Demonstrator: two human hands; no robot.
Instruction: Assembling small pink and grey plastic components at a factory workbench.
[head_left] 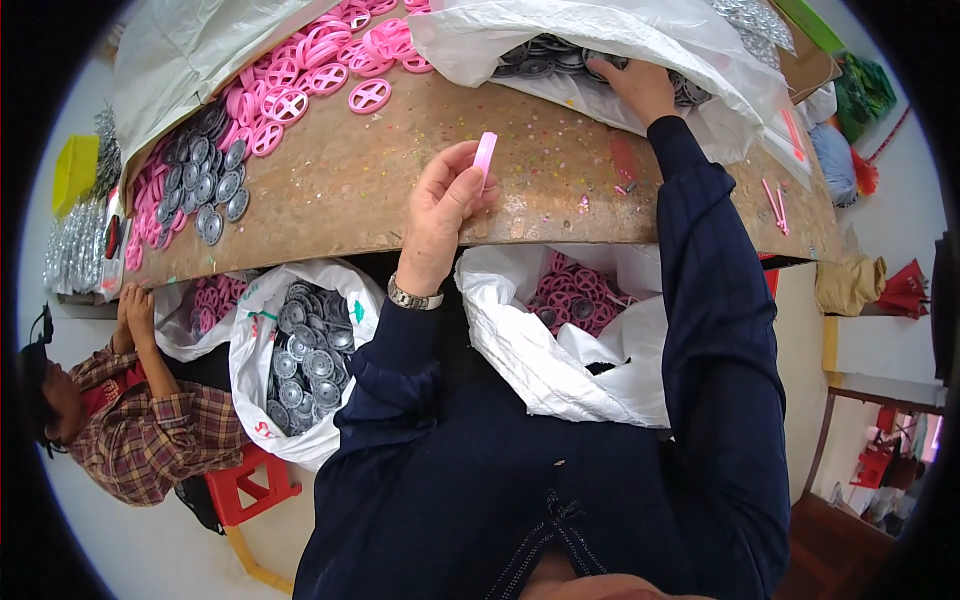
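My left hand (443,205) is raised over the table's near edge, with thumb and fingers closed on a pink plastic wheel rim (485,160) seen edge-on. My right hand (640,90) reaches into a white sack (580,107) lying on the table at the far right. Its thumb stands apart from the fingers, which touch grey plastic discs (530,62) there. Whether a disc is between these fingertips is hidden. Pink spoked wheels (369,96) lie heaped at the table's far left, with more grey discs (201,186) piled nearer the left edge.
A white bag of grey discs (245,372) and another holding assembled pink-and-grey wheels (510,350) hang below the table edge. At the left, a co-worker in a plaid shirt (160,440) sits by a red stool (245,487). Thin pink sticks (776,207) lie at the table's right.
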